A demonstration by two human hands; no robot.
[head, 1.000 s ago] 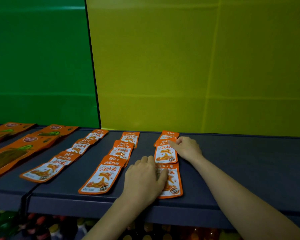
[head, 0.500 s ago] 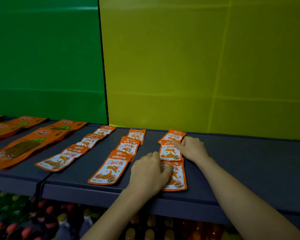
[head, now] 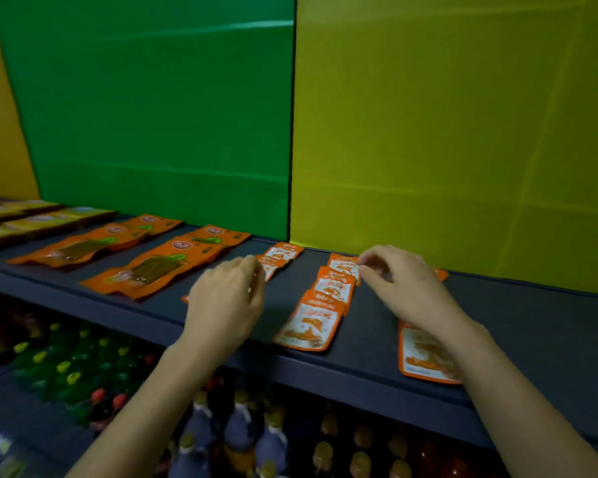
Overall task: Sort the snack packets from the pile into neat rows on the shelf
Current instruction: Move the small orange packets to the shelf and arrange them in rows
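Observation:
Small orange snack packets lie in rows running front to back on the dark shelf (head: 539,326). The middle row (head: 308,326) shows fully. My left hand (head: 225,298) hovers over the left row (head: 283,252), bent fingertips at a packet's edge, hiding the packets nearer me. My right hand (head: 401,288) reaches across the right row (head: 425,357), and its bent fingertips touch the back packet of the middle row (head: 342,265). Blur hides whether either hand grips a packet.
Larger orange packets (head: 152,267) lie in rows to the left, with yellow-brown packets (head: 32,219) beyond them. Green (head: 152,115) and yellow (head: 463,132) panels back the shelf. Bottles (head: 235,432) stand on the level below.
The view has swung left. Both hands lifted off the right row and moved leftward: the left to the left row, the right to the back of the middle row.

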